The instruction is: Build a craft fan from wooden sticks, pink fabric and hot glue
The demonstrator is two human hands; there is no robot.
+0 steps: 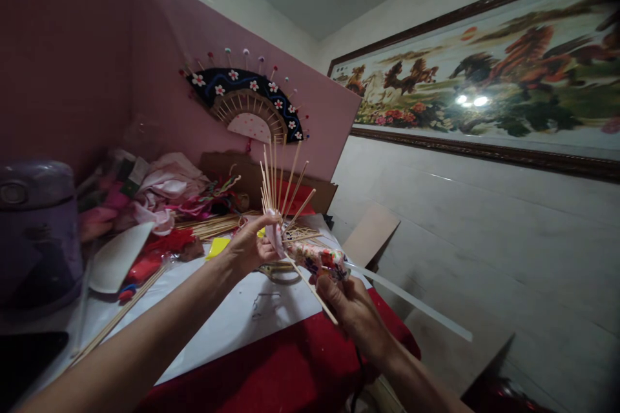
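My left hand [252, 246] is closed round the base of a fan of thin bamboo sticks [281, 184] that spread upward, with a small pale piece of paper or cloth at the pinch. My right hand [351, 310] grips a hot glue gun [320, 259] wrapped in a floral pattern, its nozzle at the sticks' base. A clear glue stick [411, 300] juts out behind the gun to the right. One loose stick [312, 290] slants down between my hands.
A finished black fan with white flowers [249, 100] hangs on the pink board. A bundle of sticks [213, 226], cloth scraps [165, 190] and a white card piece [116, 258] lie on the white sheet [232, 322] over a red cloth. A purple pot [33, 232] stands left.
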